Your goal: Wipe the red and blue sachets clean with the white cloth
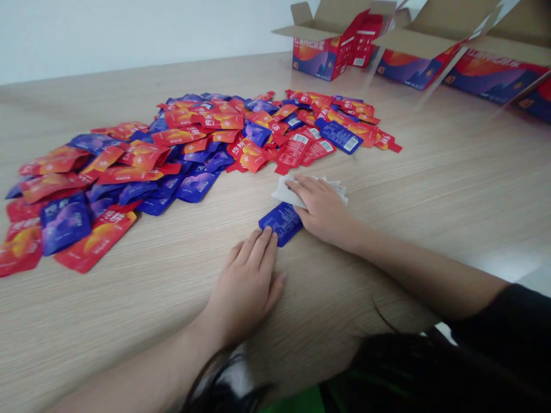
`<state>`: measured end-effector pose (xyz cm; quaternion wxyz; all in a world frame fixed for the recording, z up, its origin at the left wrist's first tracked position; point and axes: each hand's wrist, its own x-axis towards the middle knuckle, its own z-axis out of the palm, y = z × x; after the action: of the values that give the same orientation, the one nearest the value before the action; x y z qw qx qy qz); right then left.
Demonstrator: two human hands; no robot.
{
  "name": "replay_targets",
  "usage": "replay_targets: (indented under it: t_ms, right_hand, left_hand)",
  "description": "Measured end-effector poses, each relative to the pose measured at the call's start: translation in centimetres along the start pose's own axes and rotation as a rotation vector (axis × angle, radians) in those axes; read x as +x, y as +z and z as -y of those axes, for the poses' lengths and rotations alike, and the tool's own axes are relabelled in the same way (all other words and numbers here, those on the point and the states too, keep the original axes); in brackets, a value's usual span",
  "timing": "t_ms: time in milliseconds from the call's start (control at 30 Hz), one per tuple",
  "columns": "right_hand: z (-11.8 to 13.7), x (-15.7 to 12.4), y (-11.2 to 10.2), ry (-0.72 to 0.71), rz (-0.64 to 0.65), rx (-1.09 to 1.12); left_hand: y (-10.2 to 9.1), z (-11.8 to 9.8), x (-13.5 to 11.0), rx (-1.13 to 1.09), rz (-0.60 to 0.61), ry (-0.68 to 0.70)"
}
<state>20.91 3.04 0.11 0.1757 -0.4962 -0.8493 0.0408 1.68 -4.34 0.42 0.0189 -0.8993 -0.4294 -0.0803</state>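
Observation:
A blue sachet (282,222) lies flat on the table, its printed back face up. On its near left edge rest the fingertips of my left hand (247,284), which is stretched out flat and open. My right hand (321,209) presses down over a folded white cloth or tissue (293,192) at the sachet's upper right corner. Its fingers lie across the white cloth and hold it against the table, with the thumb side touching the sachet. The palm and part of the cloth are hidden under that hand.
A wide pile of red and blue sachets (202,132) spreads over the table (172,321) beyond my hands, towards the left. Along the back right stand several red and blue cartons (314,57) with their flaps up. A pale wall (107,34) rises behind the table.

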Motion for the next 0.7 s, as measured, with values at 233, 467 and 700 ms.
replay_targets:
  t_ms: [233,467,700]
  right_hand:
    - [0.6,-1.0,-0.4,-0.056,0.05,-0.05]
    - [0.6,-0.6,0.0,-0.264,0.084,0.026]
    - [-2.0,0.2,-3.4,0.109,-0.278,0.162]
  left_hand:
    - [-0.2,-0.4,0.0,0.0,-0.032,0.005]
    - [-0.6,-0.6,-0.1,-0.044,0.003,-0.003]
    - [-0.7,-1.0,-0.5,-0.015,-0.057,0.045]
